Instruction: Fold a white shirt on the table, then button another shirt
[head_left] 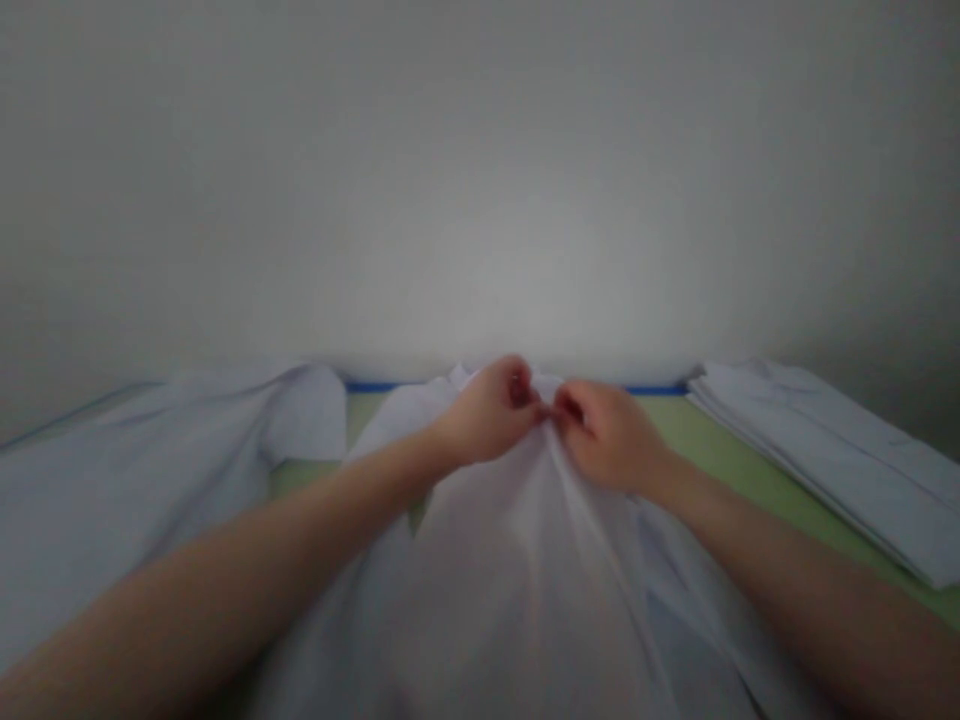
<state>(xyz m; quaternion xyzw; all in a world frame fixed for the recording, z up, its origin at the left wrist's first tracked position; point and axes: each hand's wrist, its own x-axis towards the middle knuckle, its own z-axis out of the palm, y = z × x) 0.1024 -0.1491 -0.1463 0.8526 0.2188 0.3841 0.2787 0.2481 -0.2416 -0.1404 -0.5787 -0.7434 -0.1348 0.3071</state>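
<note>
A white garment, which looks like a shirt (517, 570), hangs in folds from my two hands near the middle of the view. My left hand (495, 408) is closed, thumb and fingers pinching the cloth at its upper edge. Right beside it, my right hand (611, 430) pinches the same edge, fingertips almost meeting those of the left. Creases run down from the pinched spot. Whether a button lies between the fingers is too blurred to make out.
On the left a second white garment (187, 470) with a short sleeve lies spread out. Folded white cloth (832, 450) is stacked at the right. Beneath is a green surface (675, 435) with a blue edge (652, 390), against a pale wall (480, 180).
</note>
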